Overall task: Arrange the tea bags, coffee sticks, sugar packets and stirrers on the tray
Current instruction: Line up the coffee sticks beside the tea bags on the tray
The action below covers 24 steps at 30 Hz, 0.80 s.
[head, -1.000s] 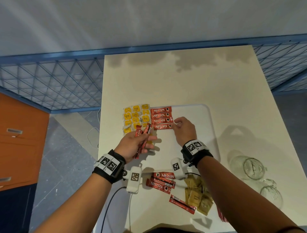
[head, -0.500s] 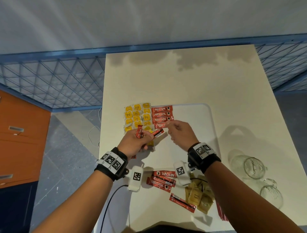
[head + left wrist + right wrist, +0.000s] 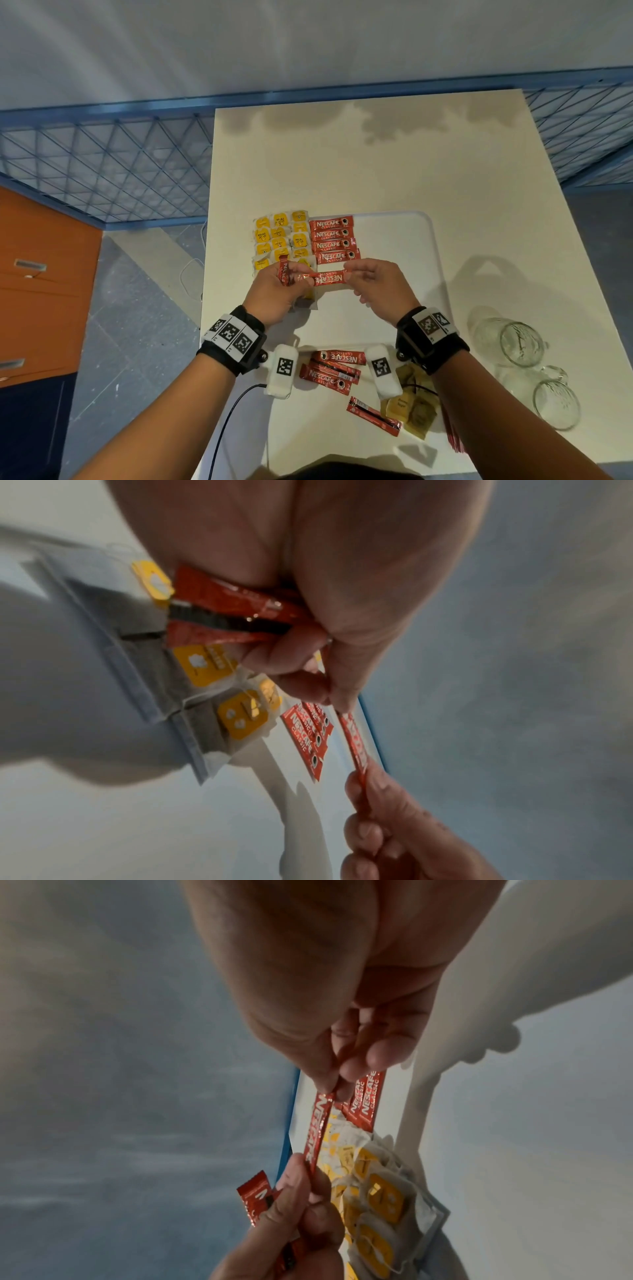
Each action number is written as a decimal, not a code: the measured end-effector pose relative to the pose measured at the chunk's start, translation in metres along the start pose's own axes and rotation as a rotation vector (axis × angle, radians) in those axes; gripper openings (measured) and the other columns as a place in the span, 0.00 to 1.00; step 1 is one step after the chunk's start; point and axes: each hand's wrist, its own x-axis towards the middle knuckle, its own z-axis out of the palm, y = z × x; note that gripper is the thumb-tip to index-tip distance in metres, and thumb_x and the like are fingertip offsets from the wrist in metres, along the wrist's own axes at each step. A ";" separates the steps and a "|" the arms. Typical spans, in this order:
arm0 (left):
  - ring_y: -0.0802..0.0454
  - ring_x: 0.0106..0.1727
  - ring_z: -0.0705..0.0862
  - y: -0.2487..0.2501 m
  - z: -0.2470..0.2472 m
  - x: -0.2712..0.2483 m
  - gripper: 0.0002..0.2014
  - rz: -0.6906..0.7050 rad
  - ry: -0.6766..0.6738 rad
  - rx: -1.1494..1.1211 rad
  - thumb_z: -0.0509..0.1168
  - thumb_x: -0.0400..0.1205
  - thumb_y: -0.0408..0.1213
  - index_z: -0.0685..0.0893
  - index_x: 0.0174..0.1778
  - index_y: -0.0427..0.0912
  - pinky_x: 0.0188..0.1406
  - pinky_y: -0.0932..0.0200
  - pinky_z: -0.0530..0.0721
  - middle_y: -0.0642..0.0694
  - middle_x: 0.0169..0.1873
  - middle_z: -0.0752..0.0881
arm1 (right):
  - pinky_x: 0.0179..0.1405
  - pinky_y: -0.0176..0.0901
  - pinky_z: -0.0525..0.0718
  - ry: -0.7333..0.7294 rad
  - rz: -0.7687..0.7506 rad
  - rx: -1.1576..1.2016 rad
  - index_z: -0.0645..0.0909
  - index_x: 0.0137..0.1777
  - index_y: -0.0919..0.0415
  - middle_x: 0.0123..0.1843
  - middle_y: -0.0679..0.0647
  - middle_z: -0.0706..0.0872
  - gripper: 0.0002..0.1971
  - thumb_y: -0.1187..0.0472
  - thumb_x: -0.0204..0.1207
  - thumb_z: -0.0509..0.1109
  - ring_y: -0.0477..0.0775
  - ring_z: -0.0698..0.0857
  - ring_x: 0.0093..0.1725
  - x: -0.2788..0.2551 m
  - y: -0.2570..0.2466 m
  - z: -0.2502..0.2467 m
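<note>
Right hand (image 3: 378, 286) now comes off the row and pinches one end of a glossy foil coffee stick (image 3: 324, 277); left hand (image 3: 274, 294) pinches the other, spare sticks (image 3: 222, 610) clamped in its palm. Handover underway, just at 6 o'clock of four flat sticks (image 3: 334, 240) on the smooth white tray (image 3: 394, 267); papery tea bags (image 3: 279, 236) at 9 o'clock.

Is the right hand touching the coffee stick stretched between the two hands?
Touching. The right wrist view shows the right hand pinching one end of the coffee stick between thumb and fingertip; the left hand holds the other end.
</note>
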 end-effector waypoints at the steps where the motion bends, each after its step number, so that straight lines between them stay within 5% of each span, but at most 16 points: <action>1: 0.56 0.30 0.88 0.002 0.002 -0.001 0.10 0.007 0.002 -0.040 0.71 0.82 0.25 0.85 0.58 0.26 0.29 0.64 0.86 0.35 0.41 0.88 | 0.32 0.35 0.82 0.014 -0.001 -0.018 0.90 0.60 0.57 0.43 0.50 0.91 0.08 0.60 0.82 0.76 0.45 0.85 0.35 0.001 0.002 -0.001; 3: 0.60 0.22 0.82 0.004 0.005 -0.003 0.08 -0.004 0.006 -0.093 0.68 0.85 0.26 0.84 0.57 0.24 0.22 0.68 0.80 0.38 0.35 0.85 | 0.33 0.36 0.81 0.048 0.009 -0.016 0.90 0.57 0.58 0.41 0.48 0.90 0.07 0.59 0.82 0.77 0.45 0.84 0.35 0.003 0.005 -0.002; 6: 0.60 0.20 0.79 0.002 0.004 -0.001 0.06 -0.060 0.027 -0.080 0.66 0.88 0.32 0.87 0.53 0.36 0.16 0.69 0.73 0.51 0.30 0.87 | 0.34 0.34 0.81 0.115 0.028 0.002 0.90 0.56 0.58 0.40 0.47 0.89 0.06 0.60 0.83 0.75 0.43 0.83 0.33 0.008 0.008 -0.007; 11: 0.51 0.28 0.79 -0.002 0.000 -0.001 0.11 -0.234 -0.018 -0.358 0.62 0.85 0.23 0.84 0.61 0.34 0.23 0.62 0.74 0.42 0.37 0.87 | 0.40 0.39 0.81 0.180 0.057 -0.063 0.90 0.56 0.57 0.44 0.48 0.91 0.06 0.59 0.85 0.73 0.47 0.85 0.38 0.017 0.015 -0.015; 17: 0.55 0.25 0.76 -0.009 -0.001 -0.003 0.07 -0.106 -0.043 -0.005 0.72 0.83 0.34 0.90 0.56 0.43 0.26 0.62 0.75 0.53 0.29 0.88 | 0.34 0.39 0.78 -0.069 -0.028 -0.033 0.89 0.59 0.57 0.37 0.41 0.86 0.09 0.61 0.89 0.67 0.43 0.79 0.34 0.009 0.005 -0.018; 20: 0.55 0.29 0.82 -0.004 0.006 -0.007 0.08 -0.100 -0.124 0.035 0.74 0.82 0.36 0.90 0.56 0.45 0.29 0.65 0.77 0.45 0.33 0.90 | 0.34 0.34 0.79 -0.155 -0.080 -0.107 0.89 0.58 0.55 0.32 0.33 0.86 0.07 0.60 0.88 0.69 0.34 0.80 0.32 0.003 -0.003 -0.008; 24: 0.56 0.31 0.85 0.000 0.017 -0.009 0.03 -0.090 -0.211 0.066 0.76 0.81 0.37 0.92 0.47 0.50 0.33 0.63 0.83 0.45 0.34 0.90 | 0.35 0.27 0.79 -0.154 -0.118 -0.078 0.90 0.59 0.61 0.40 0.42 0.87 0.07 0.64 0.85 0.72 0.30 0.83 0.34 -0.001 -0.011 0.007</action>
